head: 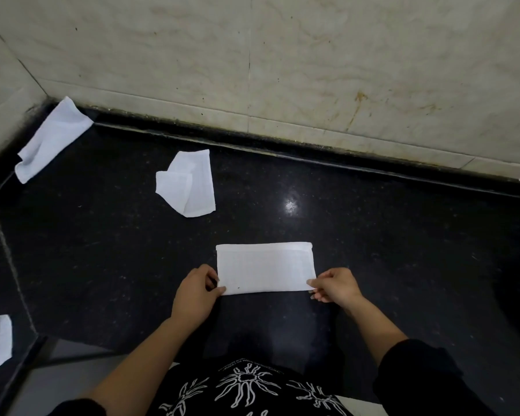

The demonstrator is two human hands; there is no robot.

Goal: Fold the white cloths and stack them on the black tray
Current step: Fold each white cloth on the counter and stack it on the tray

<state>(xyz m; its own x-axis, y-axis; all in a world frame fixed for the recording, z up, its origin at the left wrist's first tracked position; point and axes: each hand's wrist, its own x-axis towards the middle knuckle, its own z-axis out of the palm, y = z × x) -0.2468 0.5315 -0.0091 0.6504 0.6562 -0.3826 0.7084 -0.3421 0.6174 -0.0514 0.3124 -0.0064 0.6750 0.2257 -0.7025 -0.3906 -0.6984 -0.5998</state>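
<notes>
**Cloth halved, both near corners pinched**

It lies flat on the glossy black stone tabletop, a thin woven rectangle with its long axis running left to right, straight ahead of us. Our left hand pinches the near left corner and our right hand the near right, each equally close. We judge the next fold brings one end over the other. A rumpled cloth lies beyond, leftward. We see no tray, though black on black may hide it.

Single head view, steeply down, close over black counter; edges probably fisheye-bent.
</notes>
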